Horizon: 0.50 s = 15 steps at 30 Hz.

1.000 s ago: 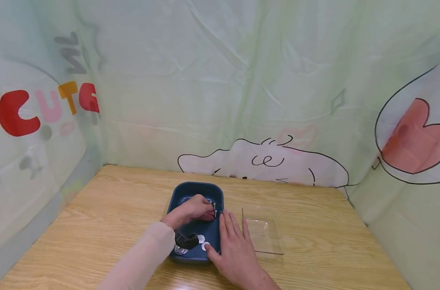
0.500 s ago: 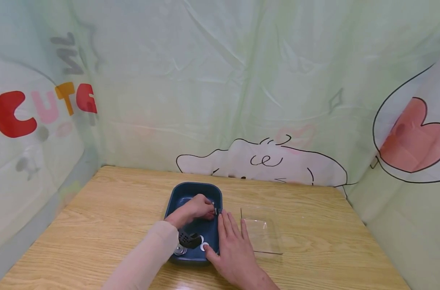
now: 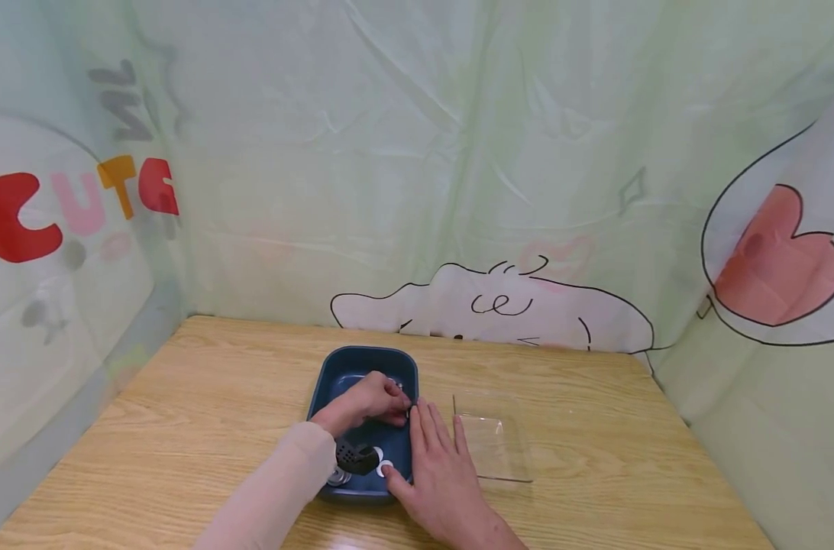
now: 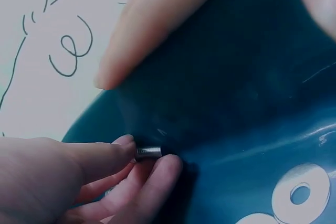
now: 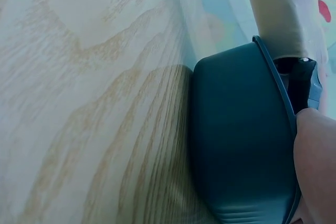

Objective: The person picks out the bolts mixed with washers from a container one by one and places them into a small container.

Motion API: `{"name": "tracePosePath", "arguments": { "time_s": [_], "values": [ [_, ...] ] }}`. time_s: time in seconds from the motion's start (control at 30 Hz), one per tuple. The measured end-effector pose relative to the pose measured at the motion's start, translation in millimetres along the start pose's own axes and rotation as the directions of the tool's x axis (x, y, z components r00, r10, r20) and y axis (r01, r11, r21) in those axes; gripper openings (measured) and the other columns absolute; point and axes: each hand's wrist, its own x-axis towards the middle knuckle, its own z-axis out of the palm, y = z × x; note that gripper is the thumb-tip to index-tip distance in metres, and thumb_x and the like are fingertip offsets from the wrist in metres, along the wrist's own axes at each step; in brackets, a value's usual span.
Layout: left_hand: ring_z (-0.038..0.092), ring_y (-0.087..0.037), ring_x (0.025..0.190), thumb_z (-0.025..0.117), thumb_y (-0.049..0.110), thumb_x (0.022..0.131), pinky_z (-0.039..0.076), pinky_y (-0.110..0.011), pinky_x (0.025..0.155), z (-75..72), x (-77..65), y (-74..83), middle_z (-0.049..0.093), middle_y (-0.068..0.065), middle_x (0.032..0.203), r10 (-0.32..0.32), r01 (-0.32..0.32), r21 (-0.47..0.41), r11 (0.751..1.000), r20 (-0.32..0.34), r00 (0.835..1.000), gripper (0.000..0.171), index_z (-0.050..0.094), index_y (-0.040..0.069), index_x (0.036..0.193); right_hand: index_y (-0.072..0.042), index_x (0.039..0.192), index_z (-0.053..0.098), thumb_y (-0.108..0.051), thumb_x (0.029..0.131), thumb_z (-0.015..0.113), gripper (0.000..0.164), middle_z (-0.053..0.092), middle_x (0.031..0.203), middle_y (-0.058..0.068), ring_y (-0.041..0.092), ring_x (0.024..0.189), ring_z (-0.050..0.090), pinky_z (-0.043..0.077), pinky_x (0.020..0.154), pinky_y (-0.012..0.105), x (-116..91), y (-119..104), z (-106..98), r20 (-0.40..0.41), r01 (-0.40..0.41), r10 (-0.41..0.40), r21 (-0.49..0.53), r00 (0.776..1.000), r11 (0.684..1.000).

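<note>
A dark blue tray (image 3: 362, 498) stands on the wooden table. My left hand (image 3: 372, 397) reaches into it and pinches a small metal bolt (image 4: 149, 153) between thumb and fingers, close by the tray's right wall. Part of the bolt is hidden by the fingertips. My right hand (image 3: 441, 473) rests along the tray's right rim with straight fingers, the thumb over the inside. White flat washers (image 4: 301, 194) lie on the tray floor near that thumb. Silvery round pieces (image 3: 338, 477) sit in the near left corner, partly behind the black wrist device (image 3: 357, 457).
To the right of the tray, a clear plastic box (image 3: 502, 451) lies on the table (image 3: 616, 451). A printed curtain (image 3: 307, 191) hangs behind the table's far edge and along both sides.
My left hand has shifted slightly toward me along the tray's right wall; the metal bolts seen beside its fingers earlier are now mostly covered. My right hand keeps its place on the rim.
</note>
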Motion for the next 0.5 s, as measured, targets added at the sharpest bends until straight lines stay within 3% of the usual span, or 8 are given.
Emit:
{"name": "tracePosePath", "arguments": {
  "time_s": [0.5],
  "values": [
    [0.075, -0.018, 0.079, 0.066, 0.017, 0.095, 0.062, -0.031, 0.081, -10.1, -9.1, 0.4, 0.074, -0.008, 0.092, 0.088, -0.091, -0.058, 0.994, -0.045, 0.995, 0.019, 0.072, 0.007, 0.109, -0.007, 0.158, 0.022, -0.068, 0.092, 0.047, 0.093, 0.016, 0.167, 0.010, 0.029, 0.156, 0.010, 0.004, 0.124, 0.062, -4.9, 13.9, -9.2, -0.042, 0.011, -0.009, 0.053, 0.999, 0.999]
  ]
}}
